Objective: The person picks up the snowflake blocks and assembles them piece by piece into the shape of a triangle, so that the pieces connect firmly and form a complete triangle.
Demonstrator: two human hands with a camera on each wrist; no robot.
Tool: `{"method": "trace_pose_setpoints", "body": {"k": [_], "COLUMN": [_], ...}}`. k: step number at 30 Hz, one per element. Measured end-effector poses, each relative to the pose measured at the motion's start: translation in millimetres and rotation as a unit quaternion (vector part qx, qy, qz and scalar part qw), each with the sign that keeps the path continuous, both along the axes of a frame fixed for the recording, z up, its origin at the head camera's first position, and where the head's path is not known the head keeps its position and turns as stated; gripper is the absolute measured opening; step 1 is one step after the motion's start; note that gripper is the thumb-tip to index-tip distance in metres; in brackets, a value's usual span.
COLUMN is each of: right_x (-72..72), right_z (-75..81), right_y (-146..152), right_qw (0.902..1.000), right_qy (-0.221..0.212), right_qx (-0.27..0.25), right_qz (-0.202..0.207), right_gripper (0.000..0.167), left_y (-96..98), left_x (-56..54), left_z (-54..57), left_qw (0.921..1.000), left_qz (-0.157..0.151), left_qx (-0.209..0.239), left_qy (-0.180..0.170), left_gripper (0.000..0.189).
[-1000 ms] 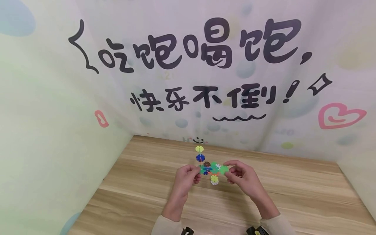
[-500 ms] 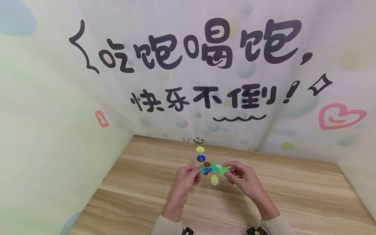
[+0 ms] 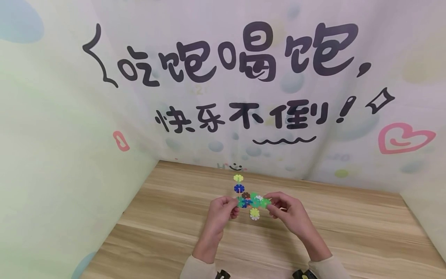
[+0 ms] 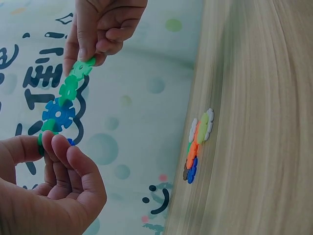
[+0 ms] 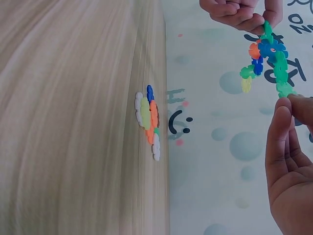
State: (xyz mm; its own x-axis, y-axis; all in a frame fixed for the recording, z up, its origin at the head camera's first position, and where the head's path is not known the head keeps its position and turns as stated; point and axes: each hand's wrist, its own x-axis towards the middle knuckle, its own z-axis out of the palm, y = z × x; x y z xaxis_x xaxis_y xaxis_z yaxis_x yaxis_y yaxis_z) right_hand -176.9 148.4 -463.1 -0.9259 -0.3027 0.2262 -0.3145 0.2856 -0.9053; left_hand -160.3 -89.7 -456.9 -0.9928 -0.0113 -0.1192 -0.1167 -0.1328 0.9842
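Both hands hold a chain of notched plastic snowflake discs (image 5: 280,68) up above the table. My left hand (image 3: 219,213) pinches the green disc at its left end between thumb and fingers. At the other end, my right hand (image 3: 290,213) pinches a light green disc (image 4: 82,68) by its edge. Between them sit a blue disc (image 4: 58,113) and another green one (image 4: 68,89). From the blue disc a branch runs off, with an orange disc (image 5: 254,49), a dark blue disc (image 3: 239,188) and a yellow disc (image 3: 238,178) at its tip.
Loose snowflake discs lie in a small heap on the wooden table (image 3: 348,224), including a yellow-green disc (image 5: 145,113), a white disc (image 4: 210,120) and a brown disc (image 3: 246,195). A printed curtain wall (image 3: 223,89) rises behind the table.
The yellow tip of the branch has tilted very slightly to the right and down. Both hands stay almost in place with the same hold on the chain.
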Motion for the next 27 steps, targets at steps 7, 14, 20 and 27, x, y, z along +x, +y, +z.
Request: {"method": "trace_pose_setpoints", "body": {"k": [7,14,20,27], "right_x": [-1.5,-0.6,-1.1,-1.0], "right_z": [-1.2,0.5,-0.2,0.6], "right_y": [-0.6,-2.8,-3.6,-4.3], "right_qw": [0.9999,0.9993,0.9991,0.9991], "right_qy": [0.004,-0.006,0.009,0.004], "right_qx": [-0.001,0.003,0.001,-0.003], "right_qz": [-0.014,-0.036,-0.041,-0.043], "right_gripper": [0.031,0.017,0.014,0.012], "left_y": [0.1,-0.3,-0.2,0.2], "left_x": [-0.6,0.2,1.0,0.6], "left_z": [-0.6,-0.1,1.6,2.0], "left_qw": [1.0,1.0,1.0,1.0], "left_qz": [0.003,0.0,-0.002,-0.003], "left_qx": [-0.001,0.003,0.003,0.005], "left_qy": [-0.003,-0.002,-0.003,-0.004], "left_gripper": [0.022,0.021,0.021,0.019]}}
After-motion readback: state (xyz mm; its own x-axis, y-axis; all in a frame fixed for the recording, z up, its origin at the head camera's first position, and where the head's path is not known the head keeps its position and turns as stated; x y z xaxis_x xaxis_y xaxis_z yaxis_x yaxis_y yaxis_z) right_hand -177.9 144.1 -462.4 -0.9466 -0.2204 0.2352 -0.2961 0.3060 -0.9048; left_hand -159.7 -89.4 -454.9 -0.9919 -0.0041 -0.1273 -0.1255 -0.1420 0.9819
